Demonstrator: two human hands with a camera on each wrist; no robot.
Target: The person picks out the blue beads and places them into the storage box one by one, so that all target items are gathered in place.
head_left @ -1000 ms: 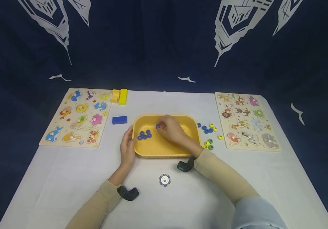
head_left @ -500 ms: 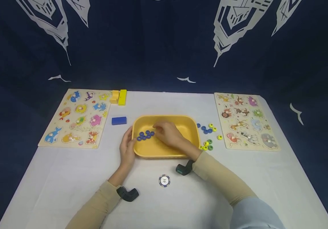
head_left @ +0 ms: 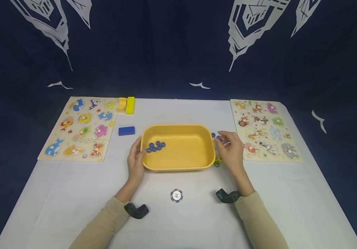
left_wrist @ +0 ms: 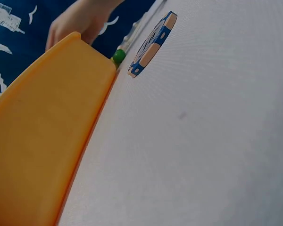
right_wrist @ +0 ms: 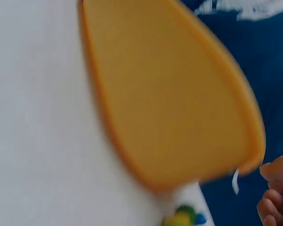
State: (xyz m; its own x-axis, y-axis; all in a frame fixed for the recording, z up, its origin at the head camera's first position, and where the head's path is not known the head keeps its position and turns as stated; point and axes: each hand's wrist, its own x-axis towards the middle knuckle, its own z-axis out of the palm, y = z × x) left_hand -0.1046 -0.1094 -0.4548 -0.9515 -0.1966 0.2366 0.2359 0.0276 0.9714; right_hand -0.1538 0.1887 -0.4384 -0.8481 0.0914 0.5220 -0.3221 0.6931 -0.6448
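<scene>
A yellow tray [head_left: 184, 152] lies in the middle of the white table, with several blue beads [head_left: 154, 149] grouped at its left end. My left hand [head_left: 135, 162] holds the tray's left end, its thumb at the rim. Just off the tray's right side, my right hand [head_left: 232, 152] hovers over loose beads, with fingers bent and thumb apart. Blue beads [head_left: 213, 135] show by its fingertips, while a green bead [head_left: 217, 164] and yellow beads [head_left: 220, 159] peek out beside the tray. The right hand covers other beads. No bead is visible between its fingers in the right wrist view.
A poker chip [head_left: 176, 195] lies in front of the tray. Animal puzzle boards stand at left [head_left: 80, 129] and right [head_left: 264, 131]. Behind the tray's left side are a blue block [head_left: 126, 131], a yellow block [head_left: 130, 105] and a pale orange block [head_left: 121, 104].
My right hand has set a blue bead with the others in the tray, let go, and moved right to the loose beads outside. The left hand stays at the tray.
</scene>
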